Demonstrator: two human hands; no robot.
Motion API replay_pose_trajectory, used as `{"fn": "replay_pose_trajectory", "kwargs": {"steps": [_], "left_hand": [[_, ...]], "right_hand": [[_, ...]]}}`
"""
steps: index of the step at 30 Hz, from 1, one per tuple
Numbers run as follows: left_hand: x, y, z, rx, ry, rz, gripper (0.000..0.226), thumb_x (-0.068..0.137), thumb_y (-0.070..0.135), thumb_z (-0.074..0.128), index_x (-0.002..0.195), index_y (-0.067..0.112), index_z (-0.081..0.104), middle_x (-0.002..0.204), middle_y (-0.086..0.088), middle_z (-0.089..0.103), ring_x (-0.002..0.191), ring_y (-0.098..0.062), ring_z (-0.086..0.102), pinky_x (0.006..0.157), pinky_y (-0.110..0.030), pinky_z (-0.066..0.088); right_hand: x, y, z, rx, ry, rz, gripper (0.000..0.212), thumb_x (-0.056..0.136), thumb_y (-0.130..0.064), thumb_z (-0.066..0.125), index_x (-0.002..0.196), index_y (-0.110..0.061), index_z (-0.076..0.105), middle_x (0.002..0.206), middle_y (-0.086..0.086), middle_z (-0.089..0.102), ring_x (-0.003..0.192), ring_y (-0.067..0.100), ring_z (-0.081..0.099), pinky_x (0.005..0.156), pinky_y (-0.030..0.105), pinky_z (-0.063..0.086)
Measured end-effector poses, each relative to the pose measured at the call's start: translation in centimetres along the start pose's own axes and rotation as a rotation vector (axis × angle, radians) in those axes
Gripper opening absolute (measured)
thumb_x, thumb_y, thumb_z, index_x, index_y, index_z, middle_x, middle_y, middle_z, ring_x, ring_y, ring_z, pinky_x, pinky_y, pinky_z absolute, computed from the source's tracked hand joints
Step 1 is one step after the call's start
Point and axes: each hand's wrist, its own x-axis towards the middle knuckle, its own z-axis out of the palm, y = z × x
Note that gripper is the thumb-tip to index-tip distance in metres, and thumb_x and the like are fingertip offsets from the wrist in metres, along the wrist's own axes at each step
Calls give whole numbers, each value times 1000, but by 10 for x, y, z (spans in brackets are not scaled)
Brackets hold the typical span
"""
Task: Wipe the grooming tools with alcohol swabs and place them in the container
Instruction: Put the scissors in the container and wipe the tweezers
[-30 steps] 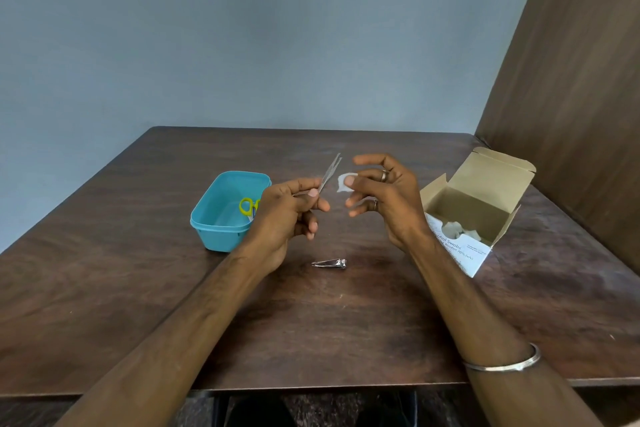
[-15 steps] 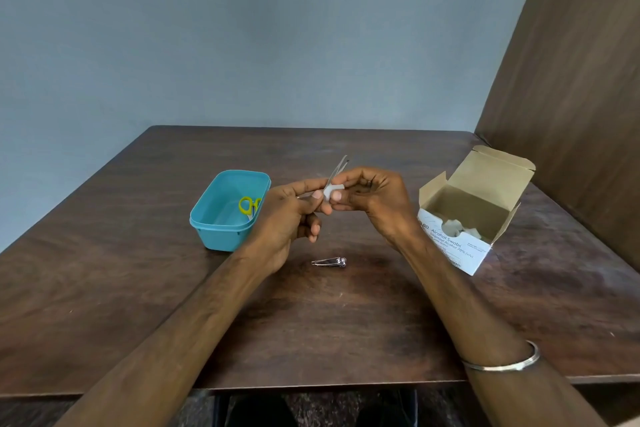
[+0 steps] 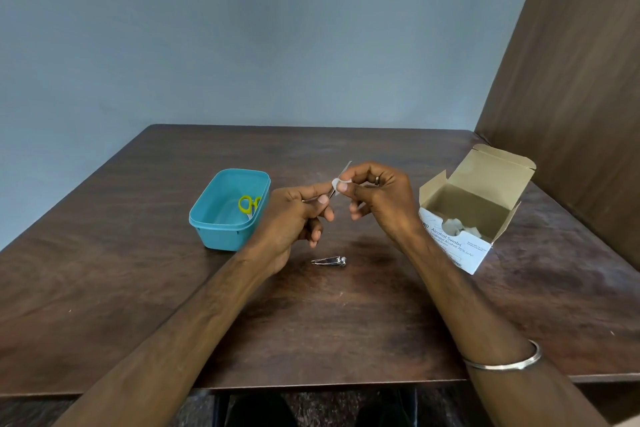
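Contact is made: a second ago my right hand (image 3: 377, 199) held the small white alcohol swab (image 3: 336, 182) apart, and now its fingers pinch it around the slim silver tweezers (image 3: 341, 174) gripped in my left hand (image 3: 294, 218) above the tabletop (image 3: 346, 322), so wiping has begun.

One teal plastic container (image 3: 211, 218). One pair yellow-handled scissors (image 3: 248, 205) inside it. One pair tweezers (image 3: 341, 175). One white swab (image 3: 336, 183) pinched on tweezers. One nail clipper (image 3: 329, 261). One open alcohol swab box (image 3: 460, 246). Two hands: left hand (image 3: 294, 222), right hand (image 3: 379, 199). One bangle (image 3: 505, 362). One wooden table (image 3: 104, 288).
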Motion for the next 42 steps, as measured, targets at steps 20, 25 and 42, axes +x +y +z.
{"fn": "replay_pose_trajectory", "kwargs": {"steps": [20, 25, 42], "left_hand": [[-1, 5, -3, 36, -16, -30, 32, 99, 4, 51, 118, 21, 70, 65, -1, 63, 44, -12, 45, 39, -24, 41], [-1, 5, -2, 30, -19, -48, 31, 99, 3, 51, 120, 17, 69, 63, -1, 62, 43, -11, 44, 39, -23, 39], [0, 2, -3, 253, -51, 101, 27, 100, 19, 56, 125, 21, 65, 78, -5, 75, 47, -15, 57, 44, -26, 49]], "right_hand": [[3, -1, -4, 27, 52, 18, 10, 81, -8, 83, 83, -13, 75, 77, 2, 72, 44, 14, 55, 44, 26, 48], [5, 0, -9, 36, 87, 18, 8, 83, -8, 81, 84, -13, 74, 76, -1, 70, 45, 14, 56, 44, 27, 50], [7, 1, -5, 188, 215, 2, 10, 85, 2, 76, 91, -5, 71, 78, 10, 74, 63, 19, 72, 54, 30, 61]]}}
